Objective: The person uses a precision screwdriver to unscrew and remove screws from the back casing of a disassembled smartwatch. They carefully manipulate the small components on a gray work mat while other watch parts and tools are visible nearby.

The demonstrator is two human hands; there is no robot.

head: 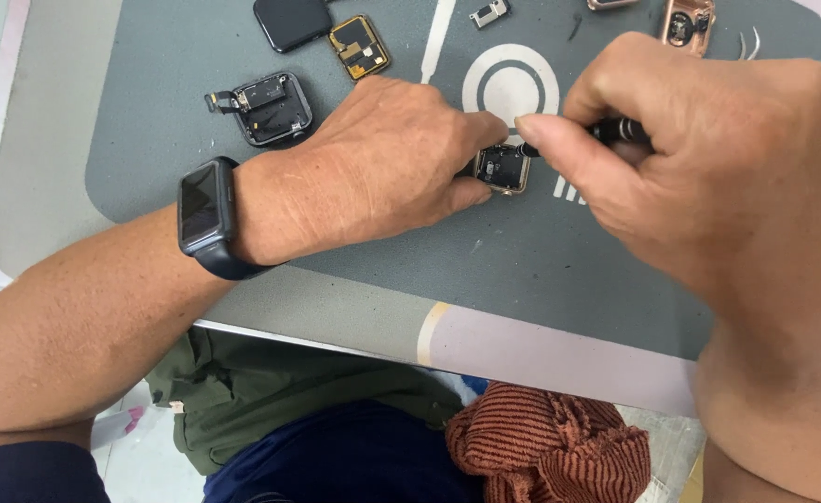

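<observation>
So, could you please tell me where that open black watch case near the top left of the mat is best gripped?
Grip the black watch case across its two flat side walls, coming straight down from above. It lies flat, open face up, on the grey mat; avoid its left edge, where a small flex cable sticks out.

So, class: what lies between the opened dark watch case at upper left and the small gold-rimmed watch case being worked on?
The left hand, in the head view.

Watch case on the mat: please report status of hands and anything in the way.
Left hand pinching small watch case. Right hand holding black tool, tip at case. Loose watch parts behind, apart.
</observation>
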